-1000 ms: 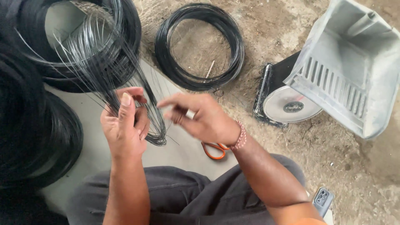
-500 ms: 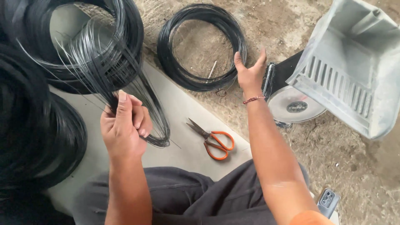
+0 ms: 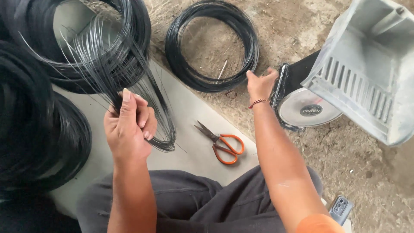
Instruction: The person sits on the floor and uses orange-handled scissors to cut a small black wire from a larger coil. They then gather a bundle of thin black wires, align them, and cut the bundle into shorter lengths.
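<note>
My left hand [image 3: 128,125] is closed around a bundle of thin dark wire strands [image 3: 113,69] that fan up and out from my fist, with their short ends curling below it. My right hand [image 3: 261,83] is stretched forward over the dirt floor, fingers loosely bent and holding nothing, right beside the edge of a black wire coil [image 3: 212,45] and a black case [image 3: 297,82]. A red thread bracelet circles that wrist. Orange-handled scissors [image 3: 222,144] lie on the pale board [image 3: 189,108] between my arms.
Large black wire coils [image 3: 39,129] fill the left side and the top left. A round metal disc [image 3: 307,111] lies on the black case, with a grey slotted plastic bin [image 3: 366,73] over it at right. A phone [image 3: 340,209] rests by my right knee.
My right hand left the wire bundle, uncovering the scissors on the board, and reached forward to the right toward the coil and black case. My left hand kept hold of the strands.
</note>
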